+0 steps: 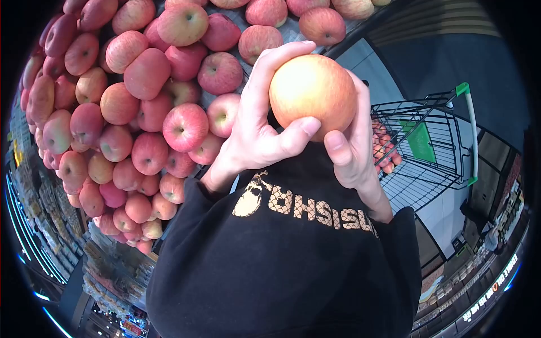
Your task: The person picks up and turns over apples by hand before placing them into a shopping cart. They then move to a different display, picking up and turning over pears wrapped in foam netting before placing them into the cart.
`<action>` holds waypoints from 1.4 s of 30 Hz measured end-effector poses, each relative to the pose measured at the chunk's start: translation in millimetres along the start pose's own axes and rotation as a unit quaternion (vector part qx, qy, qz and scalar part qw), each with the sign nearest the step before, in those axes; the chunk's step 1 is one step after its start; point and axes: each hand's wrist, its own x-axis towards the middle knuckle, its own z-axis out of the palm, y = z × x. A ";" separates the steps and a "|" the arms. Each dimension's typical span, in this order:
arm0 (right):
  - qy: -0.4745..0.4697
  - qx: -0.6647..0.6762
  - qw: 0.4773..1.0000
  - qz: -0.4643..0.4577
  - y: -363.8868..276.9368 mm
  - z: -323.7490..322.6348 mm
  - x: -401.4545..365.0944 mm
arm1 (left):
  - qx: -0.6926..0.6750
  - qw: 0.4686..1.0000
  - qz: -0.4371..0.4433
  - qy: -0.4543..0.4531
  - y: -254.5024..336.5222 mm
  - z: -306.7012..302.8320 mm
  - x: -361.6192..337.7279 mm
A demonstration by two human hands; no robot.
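Observation:
One large yellow-red apple [313, 93] is held up in front of the dark sweatshirt, between both hands. My left hand [260, 115] wraps its left side, with fingers over the far edge and the thumb across the near side. On the apple's right, my right hand [356, 149] grips it, its thumb near the lower edge and the other fingers partly hidden behind the fruit. A large heap of red and pink apples [147, 73] lies on the display to the left and beyond my hands.
A wire shopping cart [431, 163] with a green-cornered handle stands at the right, several red fruits [385, 149] at its left side. Store shelves [490, 253] line the lower right. Packaged goods [110, 270] are at the lower left.

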 end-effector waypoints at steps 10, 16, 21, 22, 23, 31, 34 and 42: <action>0.061 0.124 0.990 -0.015 -12.4 6.0 3.2 | -0.022 0.999 0.027 0.013 -4.6 -6.9 -3.5; 0.019 0.163 0.985 -0.048 -11.9 5.0 2.0 | -0.028 0.996 0.083 -0.018 -9.5 -6.7 -1.1; 0.007 0.097 0.995 -0.033 -9.2 4.2 0.9 | -0.018 0.998 0.056 0.004 -9.8 -4.2 -3.3; 0.008 0.097 0.995 -0.033 -9.2 5.1 0.5 | -0.018 0.998 0.056 0.003 -10.4 -4.2 -3.6; 0.012 0.092 0.995 -0.036 -9.1 5.9 0.1 | -0.007 0.998 0.068 0.001 -11.2 -4.5 -3.7; 0.034 0.060 0.996 -0.062 -4.8 7.5 -0.8 | 0.019 0.995 0.093 -0.011 -10.9 -2.6 -3.6; 0.043 0.056 0.996 -0.057 -4.7 9.4 -2.3 | 0.008 0.997 0.078 -0.001 -10.3 -1.7 -5.1; 0.043 0.053 0.996 -0.052 -5.8 11.5 -2.3 | 0.026 0.996 0.088 0.007 -11.4 -3.1 -5.8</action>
